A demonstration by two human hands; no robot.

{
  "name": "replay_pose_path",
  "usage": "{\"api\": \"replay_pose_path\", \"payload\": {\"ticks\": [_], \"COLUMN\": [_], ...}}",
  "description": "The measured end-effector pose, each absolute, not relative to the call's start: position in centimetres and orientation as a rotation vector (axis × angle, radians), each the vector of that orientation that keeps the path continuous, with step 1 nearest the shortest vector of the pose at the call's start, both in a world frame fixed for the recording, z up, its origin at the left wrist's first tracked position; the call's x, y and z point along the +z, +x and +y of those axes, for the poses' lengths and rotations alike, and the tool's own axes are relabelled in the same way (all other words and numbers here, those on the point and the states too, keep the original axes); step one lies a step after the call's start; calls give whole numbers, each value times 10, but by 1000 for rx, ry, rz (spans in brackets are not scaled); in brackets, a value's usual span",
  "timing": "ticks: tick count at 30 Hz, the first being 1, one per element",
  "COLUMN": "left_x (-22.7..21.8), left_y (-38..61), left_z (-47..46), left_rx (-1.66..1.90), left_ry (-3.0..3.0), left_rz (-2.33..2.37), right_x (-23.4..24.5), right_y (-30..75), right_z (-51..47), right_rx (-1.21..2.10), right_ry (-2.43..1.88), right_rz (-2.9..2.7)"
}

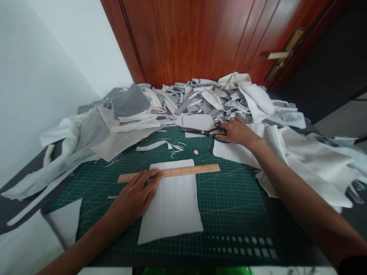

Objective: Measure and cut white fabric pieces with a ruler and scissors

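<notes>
Near the middle of the green cutting mat (232, 202), stretching toward six o'clock, your ribbed white fabric piece (176, 208) lies flat, with the wooden ruler (183, 171) laid across its twelve o'clock end and sticking out past both side edges. Your left hand (142, 191) rests palm-down on the ruler and the fabric's nine o'clock edge, fingers together; its underside is hidden, so whether it grips anything cannot be told. Up at two o'clock, your right hand (236, 131) grasps the black scissors (202, 132) by their handles, the blades pointing toward nine. Just beyond the ruler, at one o'clock, you have a small pink piece (196, 152); at eleven, a curved white strip (150, 146). Your heap of grey and white scraps (195, 100) spreads across twelve o'clock, before the reddish-brown door (186, 38), and larger pale sheets (317, 154) lie at three.
</notes>
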State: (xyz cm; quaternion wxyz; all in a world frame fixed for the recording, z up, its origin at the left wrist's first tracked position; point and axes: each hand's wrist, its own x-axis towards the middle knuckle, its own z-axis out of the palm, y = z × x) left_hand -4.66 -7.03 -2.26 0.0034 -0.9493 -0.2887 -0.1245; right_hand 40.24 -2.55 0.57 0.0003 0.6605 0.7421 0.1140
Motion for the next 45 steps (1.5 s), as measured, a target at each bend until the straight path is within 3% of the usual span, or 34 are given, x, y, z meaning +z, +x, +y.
{"api": "replay_pose_path", "payload": {"ticks": [7, 12, 17, 27, 36, 45], "left_x": [-23, -26, -25, -24, -31, -33], "left_y": [-45, -47, -42, -33, -32, -33], "left_z": [-65, -69, -87, -108, -110, -108], "left_rx": [-485, -405, -387, -461, -507, -547], "left_ry": [-3015, -2971, -2924, -2897, -2863, -2917], "left_rz": [-939, -888, -932, -1158, -1162, -1148], "right_x": [17, 41, 36, 1, 9, 17], "right_y": [390, 348, 295, 279, 280, 225], "right_z": [-32, -54, -69, -67, -63, -59], "right_rx": [248, 415, -38, -66, -366, -692], "right_ry": [2130, 2187, 1970, 2056, 2157, 1954], "right_rz": [2226, 2260, 2611, 2640, 2756, 3133]}}
